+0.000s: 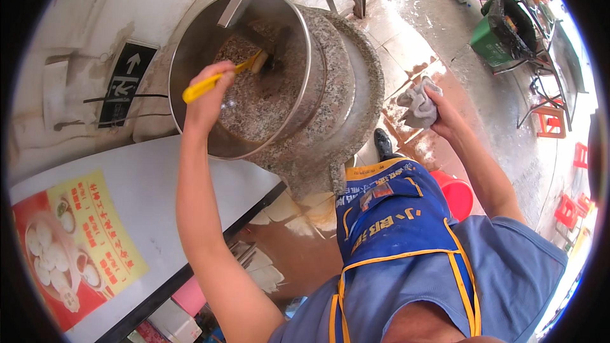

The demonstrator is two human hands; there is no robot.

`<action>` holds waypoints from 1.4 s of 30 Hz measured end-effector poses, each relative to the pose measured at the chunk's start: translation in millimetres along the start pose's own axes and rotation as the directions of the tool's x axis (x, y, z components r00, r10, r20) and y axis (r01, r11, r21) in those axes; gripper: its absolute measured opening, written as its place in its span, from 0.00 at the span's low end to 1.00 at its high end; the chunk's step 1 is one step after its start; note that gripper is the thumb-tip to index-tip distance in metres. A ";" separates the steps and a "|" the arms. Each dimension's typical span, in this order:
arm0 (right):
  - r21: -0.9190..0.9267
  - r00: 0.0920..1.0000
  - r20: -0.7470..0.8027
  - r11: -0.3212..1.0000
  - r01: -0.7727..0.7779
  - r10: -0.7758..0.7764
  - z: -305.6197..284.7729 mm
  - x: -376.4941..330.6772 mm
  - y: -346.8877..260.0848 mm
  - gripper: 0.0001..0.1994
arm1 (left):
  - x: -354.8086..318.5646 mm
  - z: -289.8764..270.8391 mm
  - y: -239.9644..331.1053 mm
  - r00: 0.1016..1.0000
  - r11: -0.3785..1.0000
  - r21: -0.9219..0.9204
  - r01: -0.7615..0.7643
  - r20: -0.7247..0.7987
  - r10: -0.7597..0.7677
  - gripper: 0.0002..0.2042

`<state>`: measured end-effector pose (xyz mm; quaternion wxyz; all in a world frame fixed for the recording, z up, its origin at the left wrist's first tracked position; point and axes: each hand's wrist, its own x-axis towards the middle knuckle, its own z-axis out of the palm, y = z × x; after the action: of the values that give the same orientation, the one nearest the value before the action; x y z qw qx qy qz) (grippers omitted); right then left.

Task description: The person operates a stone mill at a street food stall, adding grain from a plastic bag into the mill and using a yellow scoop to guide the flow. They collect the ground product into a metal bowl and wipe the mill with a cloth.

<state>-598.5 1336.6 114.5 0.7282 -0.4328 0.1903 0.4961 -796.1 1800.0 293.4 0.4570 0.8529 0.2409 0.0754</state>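
Head view, left to right: a white counter [127, 178] fills the lower left, with a red and yellow food poster [76, 248] lying toward its near left corner. Past the counter's far edge stands a granite millstone [346, 89] ringed by a tall steel drum [305, 63]. The left hand [206, 92] reaches over the drum's near rim, fingers wrapped tight around the yellow handle of a brush [222, 76]. The handle slants down and away so the bristle end meets the speckled stone face near its centre, beside the dark feed hole; that long reach seems to be why the arm is fully stretched. Right of the stone, the right hand [441, 111] is held out over the wet tiled floor [445, 38], fingers clenched on a bunched grey rag [416, 105], kept off the stone. A red bucket [454, 194] sits below it, beside the blue apron [394, 216].
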 end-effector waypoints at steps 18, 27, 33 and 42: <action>-0.403 0.961 0.276 0.906 0.129 -0.014 97.7 116.6 -87.7 0.19 | -48.4 -84.5 -41.4 0.787 0.896 0.043 0.443 -0.498 -0.365 0.31; -0.627 0.845 0.486 0.584 0.516 -0.225 225.1 323.4 -45.2 0.23 | -26.7 -79.3 -60.5 0.812 0.639 0.524 0.563 -0.494 -0.311 0.23; -0.784 0.745 0.581 0.471 0.405 0.328 328.8 449.6 -26.7 0.18 | -15.8 -60.9 -52.9 0.729 0.578 0.469 0.668 -0.571 -0.378 0.20; -0.398 0.089 0.707 0.291 0.870 0.701 510.7 493.9 103.5 0.24 | -3.9 -59.7 -46.7 0.694 0.582 0.416 0.699 -0.589 -0.413 0.20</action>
<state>-553.1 2044.2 2.1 0.2444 -0.3079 -0.7344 0.5534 -836.3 1864.2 289.8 0.0885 0.7885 0.6080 0.0278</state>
